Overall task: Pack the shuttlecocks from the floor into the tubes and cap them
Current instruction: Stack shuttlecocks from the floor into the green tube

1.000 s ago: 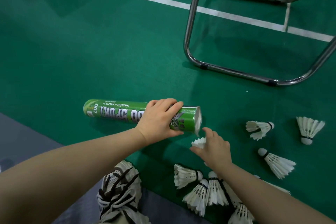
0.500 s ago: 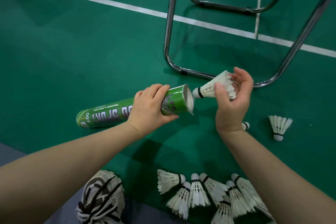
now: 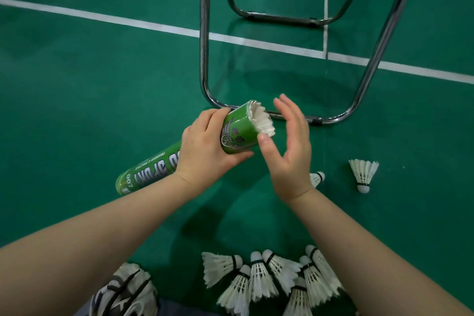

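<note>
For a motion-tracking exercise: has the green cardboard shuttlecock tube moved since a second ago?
Yes. The left hand has swung the green cardboard tube so its open end now meets the chrome chair frame, which it lay short of before.

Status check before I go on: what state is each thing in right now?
Tube: uncapped, tilted, feathers showing at its mouth.
Inserted shuttlecock: partly in, skirt sticking out.
Left hand: grips the tube near its mouth.
Right hand: open, beside the mouth.
Shuttlecock pile: unpacked, on the floor.
Lone shuttlecock: unpacked, on the floor.
</note>
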{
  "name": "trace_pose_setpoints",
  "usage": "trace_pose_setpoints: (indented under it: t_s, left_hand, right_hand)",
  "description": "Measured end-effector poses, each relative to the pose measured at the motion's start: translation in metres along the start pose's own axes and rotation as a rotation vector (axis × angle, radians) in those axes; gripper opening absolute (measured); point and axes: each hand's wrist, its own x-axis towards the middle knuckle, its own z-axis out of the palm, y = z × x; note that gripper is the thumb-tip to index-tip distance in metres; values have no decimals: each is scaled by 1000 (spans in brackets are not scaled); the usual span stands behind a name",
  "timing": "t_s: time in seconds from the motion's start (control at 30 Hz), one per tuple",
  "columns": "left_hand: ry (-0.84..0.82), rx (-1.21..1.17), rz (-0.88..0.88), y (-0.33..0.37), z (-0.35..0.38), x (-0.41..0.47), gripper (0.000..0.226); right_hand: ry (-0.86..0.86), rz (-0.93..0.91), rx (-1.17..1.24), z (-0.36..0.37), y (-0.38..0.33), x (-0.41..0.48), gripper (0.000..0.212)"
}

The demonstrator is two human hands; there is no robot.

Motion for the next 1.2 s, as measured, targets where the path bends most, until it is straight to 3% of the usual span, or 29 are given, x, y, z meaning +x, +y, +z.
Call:
trace_pose_setpoints:
  t_s: [0.07,0.13,0.23,0.33,0.57,0.67,0.73,0.8,0.93,1.0,1.07,1.2]
  left_hand:
    - [-9,4,-14,-1,1,2,82]
    - [-11,4,-16,0,1,4,81]
    - [-18,1,-5,5,2,3,77]
    - [-54,1,9,7,3,2,78]
    - [-131,0,22,7,2,-3,75]
    - [-151,19,62,6,6,-10,68]
    - [-151,14,69,5,10,-11,66]
    - [-132,25,61,7,12,-7,68]
    - [-79,47,33,20,10,13,79]
    - [-70,47,20,26,8,22,84]
    - [-73,69,44,32,9,25,84]
    - [-101,108,116,40,16,26,84]
  right_hand:
    - [-30,-88,-76,-9,3,5,39]
    - [-223,-88,-95,-19,2,17,38]
    - [-614,42,-76,-31,-6,37,50]
    - [-844,224,-46,-38,-12,49,44]
    - [-960,308,-40,-28,-12,43,50]
    - [-1005,372,-51,-19,-5,38,77]
    - [-1028,397,-34,-19,-3,38,69]
    - [-941,355,-42,-21,-6,36,45]
    - [-161,161,101,-20,0,26,34]
    - [84,168,118,-21,6,25,32]
    - [101,217,139,-26,7,29,48]
    - [-171,257,172,-38,1,48,78]
